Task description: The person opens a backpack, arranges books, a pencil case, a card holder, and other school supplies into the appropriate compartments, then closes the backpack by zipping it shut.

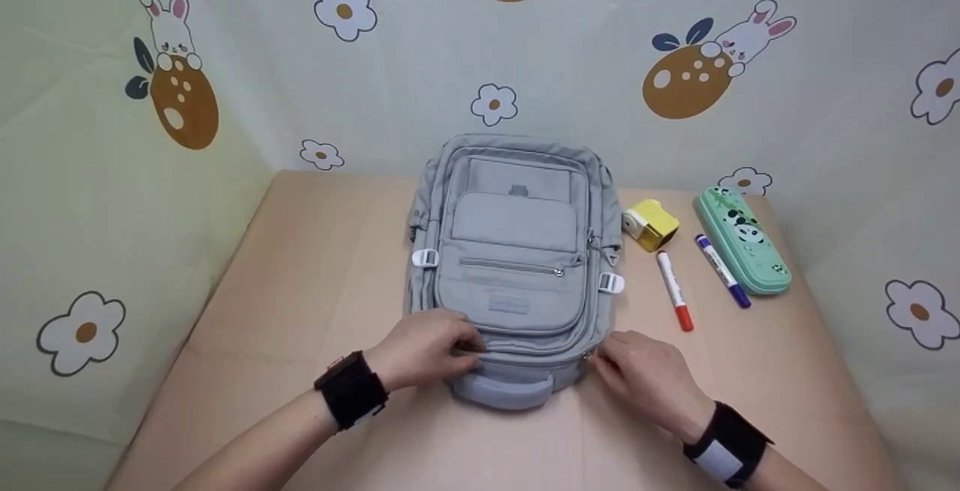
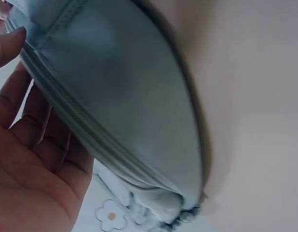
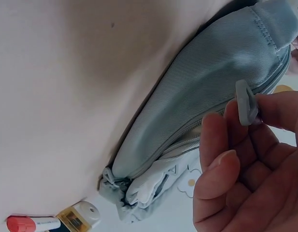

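A grey backpack (image 1: 514,221) lies front side up on the table, its carry handle (image 1: 502,392) toward me. My left hand (image 1: 427,347) grips the bag's near edge beside the handle; the left wrist view has the thumb on one side of the zipper seam (image 2: 86,125) and fingers on the other. With my right hand (image 1: 652,375) I pinch a zipper pull (image 3: 245,104) at the bag's near right corner. Behind that pull, along the right side, the zipper (image 3: 187,135) is parted in a narrow gap. The bag's inside is hidden.
To the right of the backpack are a yellow pencil sharpener (image 1: 651,224), a red-capped marker (image 1: 675,290), a blue-capped marker (image 1: 723,271) and a green panda pencil case (image 1: 742,239). A patterned curtain (image 1: 420,48) hangs behind the table (image 1: 315,251).
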A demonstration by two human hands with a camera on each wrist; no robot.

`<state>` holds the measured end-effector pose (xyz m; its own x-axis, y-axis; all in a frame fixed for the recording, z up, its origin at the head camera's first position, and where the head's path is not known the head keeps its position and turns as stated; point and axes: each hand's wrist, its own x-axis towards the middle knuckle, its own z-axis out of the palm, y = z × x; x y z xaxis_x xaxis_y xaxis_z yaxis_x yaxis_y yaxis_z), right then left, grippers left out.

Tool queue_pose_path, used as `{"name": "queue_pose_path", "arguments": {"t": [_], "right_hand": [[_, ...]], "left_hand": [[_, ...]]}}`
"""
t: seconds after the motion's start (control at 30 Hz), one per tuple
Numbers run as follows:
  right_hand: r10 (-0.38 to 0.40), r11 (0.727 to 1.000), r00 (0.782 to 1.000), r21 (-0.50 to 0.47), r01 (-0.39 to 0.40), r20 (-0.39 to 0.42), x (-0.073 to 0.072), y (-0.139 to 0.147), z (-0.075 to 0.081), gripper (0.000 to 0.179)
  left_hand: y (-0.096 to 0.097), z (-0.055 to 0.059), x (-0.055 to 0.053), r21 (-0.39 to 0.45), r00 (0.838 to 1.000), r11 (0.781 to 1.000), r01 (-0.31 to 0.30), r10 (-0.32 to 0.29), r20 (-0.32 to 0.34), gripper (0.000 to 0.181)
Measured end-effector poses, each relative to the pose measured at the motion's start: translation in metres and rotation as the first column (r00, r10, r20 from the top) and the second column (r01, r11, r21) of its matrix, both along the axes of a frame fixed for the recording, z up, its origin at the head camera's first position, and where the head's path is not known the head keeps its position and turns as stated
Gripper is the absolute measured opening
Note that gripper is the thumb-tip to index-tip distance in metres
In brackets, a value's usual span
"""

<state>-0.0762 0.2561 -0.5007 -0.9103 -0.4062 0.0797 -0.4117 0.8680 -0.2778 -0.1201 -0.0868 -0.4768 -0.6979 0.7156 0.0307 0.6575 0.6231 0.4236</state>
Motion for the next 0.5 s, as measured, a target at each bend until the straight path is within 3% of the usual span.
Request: {"name": "queue_pose_path", "arguments": {"t": [0.27, 0.5], "right_hand": [[-0.024, 0.999, 0.999, -0.022, 0.024, 0.027, 0.001, 0.001, 0.000, 0.012], [-0.017, 0.999, 0.999, -0.029, 0.018, 0.042, 0.001, 0.001, -0.001, 0.021]], "left_hand": [[0.053, 0.012, 0.004, -0.023, 0.997, 0.998, 0.066, -0.067, -0.045, 0.020], [0.074, 0.005, 0.008, -0.059, 0.993, 0.995, 0.076, -0.081, -0.085, 0.012]]}}
